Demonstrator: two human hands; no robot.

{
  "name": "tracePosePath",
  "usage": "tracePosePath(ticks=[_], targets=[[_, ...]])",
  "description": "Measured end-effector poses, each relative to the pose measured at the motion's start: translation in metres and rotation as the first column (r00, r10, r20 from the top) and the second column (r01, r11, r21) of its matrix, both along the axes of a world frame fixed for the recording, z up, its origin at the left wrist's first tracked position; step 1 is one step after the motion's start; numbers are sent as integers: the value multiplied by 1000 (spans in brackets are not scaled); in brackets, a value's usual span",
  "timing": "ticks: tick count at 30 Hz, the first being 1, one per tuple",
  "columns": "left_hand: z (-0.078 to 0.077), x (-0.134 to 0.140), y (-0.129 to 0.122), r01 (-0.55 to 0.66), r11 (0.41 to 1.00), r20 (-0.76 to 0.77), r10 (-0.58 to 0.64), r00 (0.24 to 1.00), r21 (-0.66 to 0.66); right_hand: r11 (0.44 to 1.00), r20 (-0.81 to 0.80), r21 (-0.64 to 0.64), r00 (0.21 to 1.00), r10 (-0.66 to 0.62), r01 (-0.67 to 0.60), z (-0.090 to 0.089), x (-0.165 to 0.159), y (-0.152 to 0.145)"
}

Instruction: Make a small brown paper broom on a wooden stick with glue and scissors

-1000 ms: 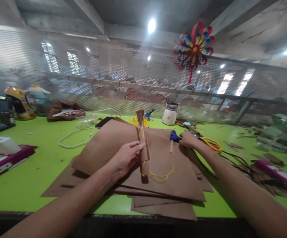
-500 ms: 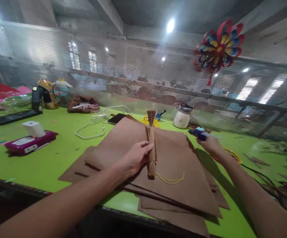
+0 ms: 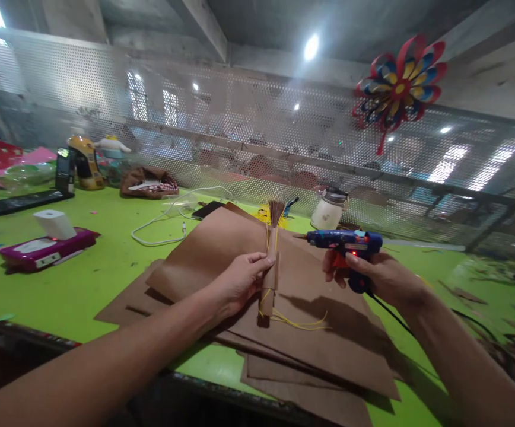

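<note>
My left hand [image 3: 245,279] is closed around a rolled brown paper piece [image 3: 270,279] with a fringed top end and yellow strings tied along it. Loose yellow string ends [image 3: 302,322] trail to the right from its lower part. Beneath it lies a stack of large brown paper sheets [image 3: 328,350]. My right hand [image 3: 384,276] grips a blue hot glue gun [image 3: 350,242] with a small red light lit. Its nozzle points left toward the roll, with a gap between them. A clear glue stick [image 3: 422,244] sticks out of its rear.
On the green table [image 3: 119,261] stand a purple power strip [image 3: 46,249] with a white charger [image 3: 55,225], a white cable [image 3: 150,242], and a white jar [image 3: 328,209]. A black cord [image 3: 393,317] runs from the gun. Perforated mesh [image 3: 239,136] rises behind.
My right hand has lifted the glue gun from the right side and brought it left, over the paper sheets near the roll. My left hand still holds the roll in nearly the same place.
</note>
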State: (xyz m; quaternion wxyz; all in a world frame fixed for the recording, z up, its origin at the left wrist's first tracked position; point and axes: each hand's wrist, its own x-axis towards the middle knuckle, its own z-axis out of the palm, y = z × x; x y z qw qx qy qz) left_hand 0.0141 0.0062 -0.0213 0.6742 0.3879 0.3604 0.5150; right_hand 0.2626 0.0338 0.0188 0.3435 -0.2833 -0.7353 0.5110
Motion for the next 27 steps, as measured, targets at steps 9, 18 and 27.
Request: tracePosePath(ticks=[9, 18, 27], targets=[[0, 0, 1, 18, 1000, -11, -18, 1000, 0, 996, 248, -81, 969, -25, 46, 4, -9, -10], [-1, -1, 1, 41, 999, -32, -40, 999, 14, 995, 253, -42, 965, -75, 88, -1, -12, -9], [3, 0, -2, 48, 998, -41, -47, 998, 26, 997, 297, 12, 952, -79, 79, -2, -14, -8]])
